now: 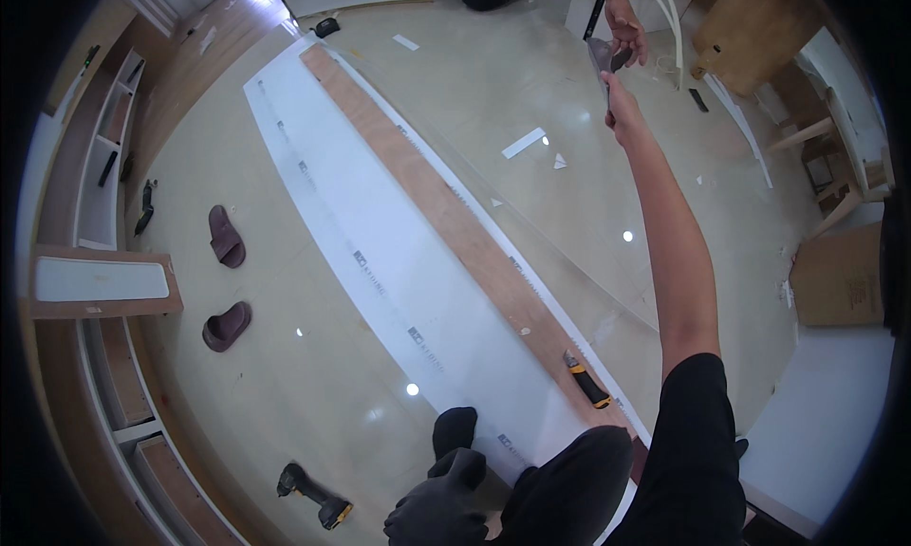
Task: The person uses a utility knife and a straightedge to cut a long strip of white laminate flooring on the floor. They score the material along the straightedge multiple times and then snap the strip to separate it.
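Below and right of centre, we see a utility knife (586,380) on a brown strip (418,181), probably laid there for easy reach. The strip lies lengthwise on a white panel (370,200). At upper right, our right hand (622,110) grips the lower end of a grey tool (601,58); its long axis points up-frame, leaning slightly left. A co-worker's hand (623,22), fingers spread, is beside it, presumably why we hold it at arm's length. Our left hand is out of view; we cannot tell its state.
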The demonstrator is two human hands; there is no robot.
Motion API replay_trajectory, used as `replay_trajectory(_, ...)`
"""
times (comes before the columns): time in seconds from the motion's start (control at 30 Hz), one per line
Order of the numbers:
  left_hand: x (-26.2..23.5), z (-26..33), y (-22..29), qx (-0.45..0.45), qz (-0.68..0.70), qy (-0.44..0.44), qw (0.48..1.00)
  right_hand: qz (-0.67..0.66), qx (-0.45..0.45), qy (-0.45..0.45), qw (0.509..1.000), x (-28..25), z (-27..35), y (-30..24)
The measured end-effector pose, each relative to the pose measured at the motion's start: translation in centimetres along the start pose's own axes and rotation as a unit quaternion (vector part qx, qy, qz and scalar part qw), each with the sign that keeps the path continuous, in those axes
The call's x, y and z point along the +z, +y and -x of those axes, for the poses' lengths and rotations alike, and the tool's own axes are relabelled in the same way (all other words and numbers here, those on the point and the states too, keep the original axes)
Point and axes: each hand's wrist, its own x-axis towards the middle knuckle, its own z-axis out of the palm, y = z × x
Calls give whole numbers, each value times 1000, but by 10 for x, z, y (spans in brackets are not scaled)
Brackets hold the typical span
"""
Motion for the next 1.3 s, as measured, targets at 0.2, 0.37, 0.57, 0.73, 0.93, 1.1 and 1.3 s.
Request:
replay_trajectory(0.2,2,-20,27,-8,89,2,996,-39,9,25,999,32,-3,-5)
replay_trajectory(0.37,16,-22,26,-17,115,-7,993,-45,29,-8,999,49,-3,10)
replay_trajectory(0.57,42,-11,24,-26,127,-24,991,-74,31,-40,996,85,-26,26)
replay_trajectory(0.73,62,-4,20,-26,126,-32,991,-80,-50,-67,993,112,-15,-3)
replay_trajectory(0.93,29,13,31,35,48,-32,998,190,-283,-104,935,82,101,27)
replay_trajectory(1.1,-120,-7,139,229,-150,216,937,302,-266,-115,908,-36,217,135)
replay_trajectory(1.3,-274,-56,373,508,-210,445,707,359,-77,-30,930,-145,370,251)
